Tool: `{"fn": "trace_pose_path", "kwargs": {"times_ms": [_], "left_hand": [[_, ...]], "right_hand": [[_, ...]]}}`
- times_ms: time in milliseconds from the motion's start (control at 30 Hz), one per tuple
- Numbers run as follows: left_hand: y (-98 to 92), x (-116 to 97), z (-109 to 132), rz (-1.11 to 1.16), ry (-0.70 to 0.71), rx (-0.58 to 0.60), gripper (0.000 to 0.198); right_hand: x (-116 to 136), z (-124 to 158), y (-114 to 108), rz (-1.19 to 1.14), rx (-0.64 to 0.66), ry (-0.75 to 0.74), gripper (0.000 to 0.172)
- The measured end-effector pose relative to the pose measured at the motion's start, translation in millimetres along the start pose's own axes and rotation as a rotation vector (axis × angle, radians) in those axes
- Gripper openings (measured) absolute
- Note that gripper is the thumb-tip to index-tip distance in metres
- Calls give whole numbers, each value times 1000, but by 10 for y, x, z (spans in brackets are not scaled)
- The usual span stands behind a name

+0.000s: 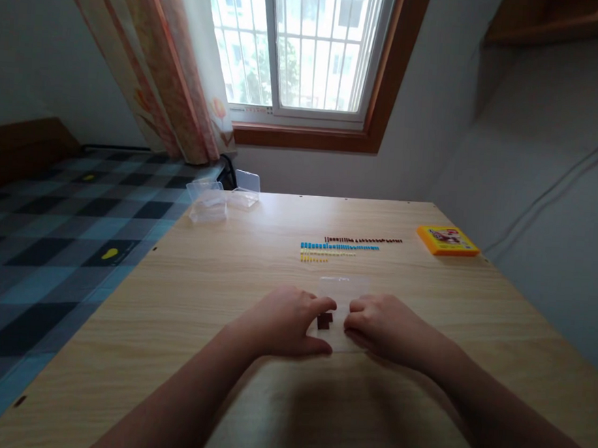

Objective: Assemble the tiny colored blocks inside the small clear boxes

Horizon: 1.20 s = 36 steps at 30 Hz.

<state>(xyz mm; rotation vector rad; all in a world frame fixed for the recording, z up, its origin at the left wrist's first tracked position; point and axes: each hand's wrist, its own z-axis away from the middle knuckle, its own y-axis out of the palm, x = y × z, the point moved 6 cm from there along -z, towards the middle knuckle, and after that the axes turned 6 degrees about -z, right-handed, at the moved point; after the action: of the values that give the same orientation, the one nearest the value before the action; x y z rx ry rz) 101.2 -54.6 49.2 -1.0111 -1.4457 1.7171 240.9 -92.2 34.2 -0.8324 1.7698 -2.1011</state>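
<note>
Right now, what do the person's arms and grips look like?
The left arm and right arm are bare, narrowing toward the wrists, with no sleeves in view. The left grip and right grip are plain human hands without gloves. I see no watch, bracelet, ring, cable or markings.

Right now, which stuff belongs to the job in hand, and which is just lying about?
Likely in the job:
left hand, right hand
brown pieces
clear sheet
brown row, blue row, cream row, yellow row

Likely just lying about:
clear boxes
orange box
</note>
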Motion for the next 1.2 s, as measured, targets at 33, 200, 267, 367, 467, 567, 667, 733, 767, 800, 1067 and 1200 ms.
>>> {"fn": "trace_pose_path", "kwargs": {"times_ms": [33, 200, 267, 367, 467, 567, 667, 733, 767, 800, 1067, 1200], "left_hand": [[7, 2, -1, 9, -3, 8, 44], [39, 22, -4, 63, -24, 49, 46], [54, 36, -6, 75, -33, 55, 45], [72, 53, -10, 87, -36, 46, 46], [83, 62, -12, 93, -34, 35, 48], [80, 62, -15, 96, -34, 25, 49], [75, 57, -19, 96, -31, 19, 45], [76, 56, -21, 97, -28, 18, 43], [76, 56, -22, 97, -28, 17, 43], [77, 58, -22, 98, -28, 15, 43], [78, 63, -14, 98, -35, -2, 46], [83, 63, -10, 104, -40, -6, 43]], "right_hand": [[-1, -4, 23, 0, 1, -3, 21], [-12, -2, 50, -33, -28, -11, 16], [-20, 6, 31, -42, -52, -11, 14], [-36, 19, 8, -58, -74, 3, 14], [-50, 23, 13, -70, -84, 18, 14], [-66, 18, 34, -58, -113, 42, 14], [-76, 15, 43, -30, -160, 66, 14], [-68, 17, 41, -30, -185, 58, 14], [-63, 20, 37, -36, -193, 52, 15], [-59, 21, 33, -44, -198, 48, 16], [-45, -1, 67, -51, -123, 65, 16], [-52, 6, 76, -83, -117, 88, 18]]}}
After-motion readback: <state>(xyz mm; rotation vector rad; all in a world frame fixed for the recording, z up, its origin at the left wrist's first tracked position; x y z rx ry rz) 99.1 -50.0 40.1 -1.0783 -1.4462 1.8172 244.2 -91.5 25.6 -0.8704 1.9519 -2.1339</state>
